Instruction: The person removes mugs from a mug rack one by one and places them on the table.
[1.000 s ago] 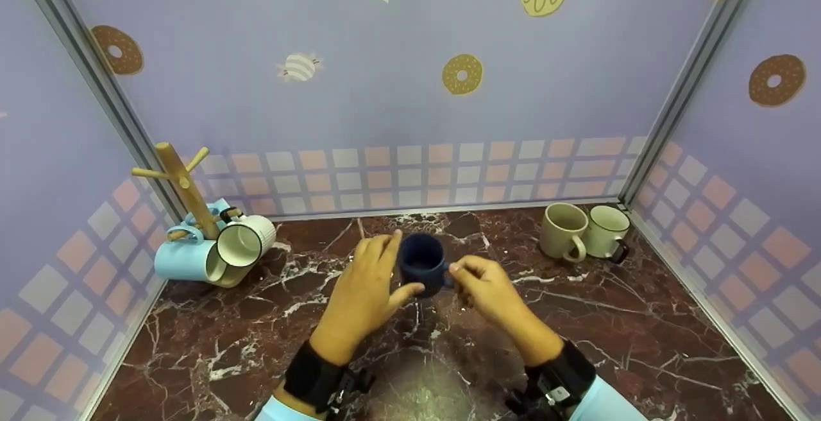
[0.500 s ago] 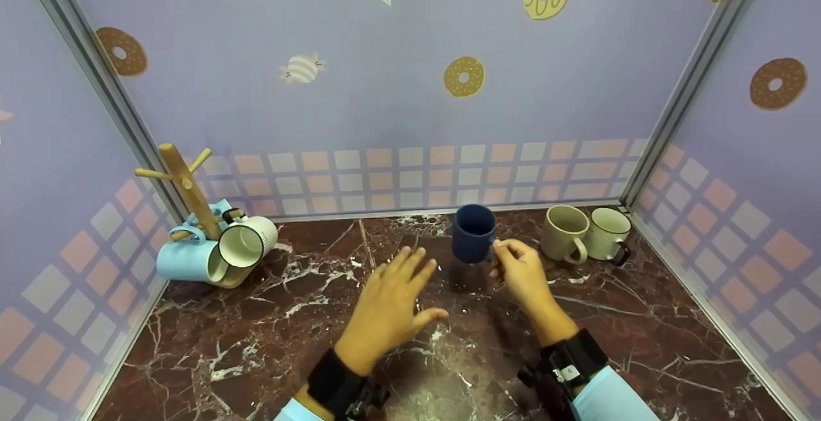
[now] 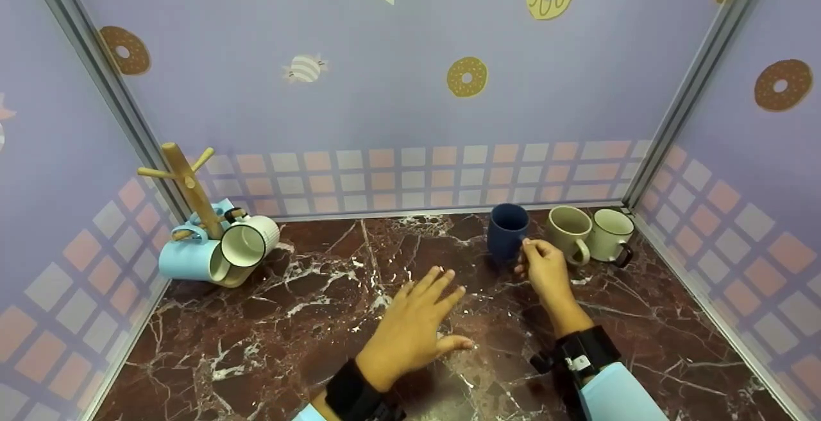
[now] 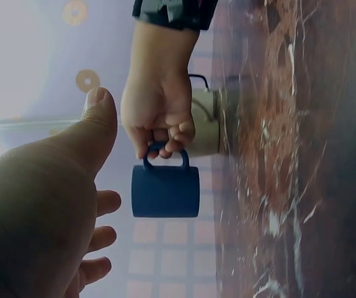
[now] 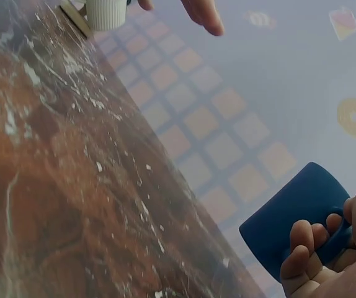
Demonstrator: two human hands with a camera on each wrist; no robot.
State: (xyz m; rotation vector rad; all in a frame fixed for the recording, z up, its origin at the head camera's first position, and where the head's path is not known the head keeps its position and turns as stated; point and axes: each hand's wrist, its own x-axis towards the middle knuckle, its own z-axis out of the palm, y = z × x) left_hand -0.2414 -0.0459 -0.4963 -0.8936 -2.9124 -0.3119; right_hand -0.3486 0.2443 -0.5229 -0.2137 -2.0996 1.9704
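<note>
My right hand (image 3: 545, 270) grips a dark blue mug (image 3: 507, 231) by its handle, near the back wall. In the left wrist view the blue mug (image 4: 165, 192) hangs above the marble surface, fingers curled through its handle. The right wrist view shows several fingers (image 5: 302, 239) round that handle. Just right of the mug stands an olive-beige mug (image 3: 566, 228), its handle toward me. My left hand (image 3: 414, 331) is spread over the middle of the table, fingers straight and thumb out, holding nothing.
A pale green mug (image 3: 609, 235) with a black handle stands at the back right corner. At the left, a wooden mug tree (image 3: 192, 190) carries light blue mugs (image 3: 189, 260) and a white mug (image 3: 247, 241). Walls enclose the marble table (image 3: 256, 344) at the back and sides.
My right hand has carried the blue mug rightward and back from the middle, close to the olive-beige mug. My left hand has come away from the mug and moved toward me and right.
</note>
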